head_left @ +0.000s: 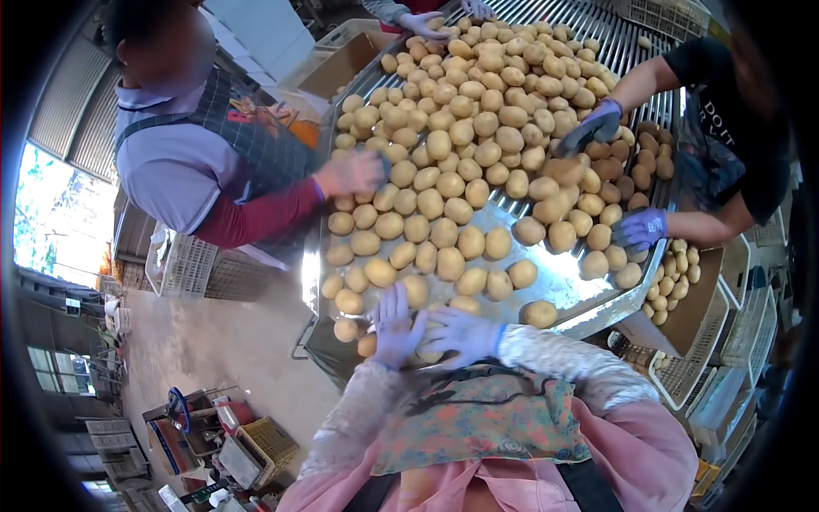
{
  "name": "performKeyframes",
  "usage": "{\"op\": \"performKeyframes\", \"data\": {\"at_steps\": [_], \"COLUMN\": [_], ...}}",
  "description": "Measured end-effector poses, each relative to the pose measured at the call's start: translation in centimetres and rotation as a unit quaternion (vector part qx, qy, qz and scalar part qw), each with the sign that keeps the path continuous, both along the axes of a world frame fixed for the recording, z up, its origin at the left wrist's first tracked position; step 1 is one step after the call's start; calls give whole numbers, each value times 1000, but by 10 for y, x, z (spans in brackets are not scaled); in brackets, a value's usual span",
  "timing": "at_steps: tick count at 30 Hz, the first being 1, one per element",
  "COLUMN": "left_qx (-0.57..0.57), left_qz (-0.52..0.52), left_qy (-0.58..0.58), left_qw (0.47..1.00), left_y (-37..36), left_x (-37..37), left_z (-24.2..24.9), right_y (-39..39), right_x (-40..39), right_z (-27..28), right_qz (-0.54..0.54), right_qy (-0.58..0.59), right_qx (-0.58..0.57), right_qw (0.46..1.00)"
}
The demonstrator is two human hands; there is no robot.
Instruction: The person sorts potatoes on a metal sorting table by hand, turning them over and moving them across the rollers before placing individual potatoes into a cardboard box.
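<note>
Both my hands wear pale lilac gloves at the near edge of a metal sorting table (567, 299) heaped with potatoes (452, 183). My left hand (395, 328) lies over potatoes at the near left corner, its fingers stretched forward. Beside it, my right hand (461, 334) rests with fingers spread and pointing left, against potatoes partly hidden beneath the two hands. Neither hand is wrapped round a potato that I can make out. One potato (539, 314) sits alone to the right of my right hand.
A person in an apron (256, 128) reaches in from the left. Another person's gloved hands (640, 229) work among potatoes at the right, and a third person's hands (424, 26) are at the far edge. A box of potatoes (674, 277) and crates (751, 333) stand at the right.
</note>
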State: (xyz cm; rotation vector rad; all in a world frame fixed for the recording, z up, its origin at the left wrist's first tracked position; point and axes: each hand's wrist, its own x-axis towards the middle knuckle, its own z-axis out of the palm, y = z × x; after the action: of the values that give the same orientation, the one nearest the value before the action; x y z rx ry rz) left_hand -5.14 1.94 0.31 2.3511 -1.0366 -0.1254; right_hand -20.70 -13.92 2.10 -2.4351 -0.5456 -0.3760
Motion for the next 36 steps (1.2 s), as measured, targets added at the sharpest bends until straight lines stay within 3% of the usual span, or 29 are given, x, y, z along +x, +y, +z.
{"op": "performKeyframes", "data": {"at_steps": [2,3,4,5,6,7,8,9,11,13,15,16,17,18,19,20,21,23,25,27,29,30,31,32,33,35,36], "left_qx": [213,212,191,169,172,153,131,129,188,197,163,135,109,113,121,131,138,118,95,65,126,123,115,104,101,86,87], "left_qz": [-235,-236,-160,-83,-85,-13,60,60,-47,-102,-106,-193,-276,-268,-263,-270,-277,-242,-208,-62,-238,-240,-142,-41,-41,-240,-239], "left_qy": [-80,-79,-90,-98,-95,-109,-124,-127,-89,-87,-104,-92,-76,-56,-35,-77,-119,-80,-44,-159,-442,-444,-303,-149,-149,-104,-109], "left_qw": [945,945,964,977,977,982,982,982,977,971,975,968,952,955,956,951,943,960,972,983,856,854,935,983,983,961,961], "left_y": [22,31,43,48,37,9,-18,-43,-100,-116,-95,-74,-50,-25,3,30,49,63,56,21,-18,-37,-62,-76,-72,-40,-18], "left_x": [11,27,44,51,56,64,69,63,23,-19,-39,-34,-28,-23,-15,-5,6,25,30,40,47,26,-6,-23,-30,-41,-36], "left_z": [49,43,27,12,1,-6,-8,-3,19,36,39,40,40,44,48,45,42,56,58,41,3,1,1,7,22,53,49], "right_y": [-41,-59,-76,-100,-117,-121,-133,-135,-138,-143,-154,-152,-148,-141,-129,-132,-130,-144,-150,-147,-130,-122,-118,-113,-110,-103,-100], "right_x": [-29,-35,-41,-53,-54,-45,-44,-34,-13,-12,-30,-55,-78,-103,-133,-171,-213,-285,-326,-319,-271,-247,-222,-201,-185,-166,-156], "right_z": [-6,38,82,60,69,80,55,46,36,29,33,38,50,65,79,67,73,53,67,80,90,86,79,74,67,44,38], "right_qz": [50,-58,-166,-266,-363,-469,-485,-486,-493,-499,-463,-432,-445,-455,-510,-542,-587,-700,-838,-816,-666,-585,-499,-468,-432,-402,-374], "right_qy": [64,197,325,112,-1,-32,122,119,283,285,270,186,123,62,38,-58,-54,-174,20,18,103,113,121,112,104,122,138], "right_qx": [83,50,18,-19,-84,-124,-130,-130,-85,-88,10,155,184,214,274,154,188,141,-167,-182,23,19,11,-67,-144,-163,-183], "right_qw": [993,977,931,957,928,874,856,856,818,814,844,869,868,862,815,824,786,678,519,548,738,803,858,874,884,893,899]}}
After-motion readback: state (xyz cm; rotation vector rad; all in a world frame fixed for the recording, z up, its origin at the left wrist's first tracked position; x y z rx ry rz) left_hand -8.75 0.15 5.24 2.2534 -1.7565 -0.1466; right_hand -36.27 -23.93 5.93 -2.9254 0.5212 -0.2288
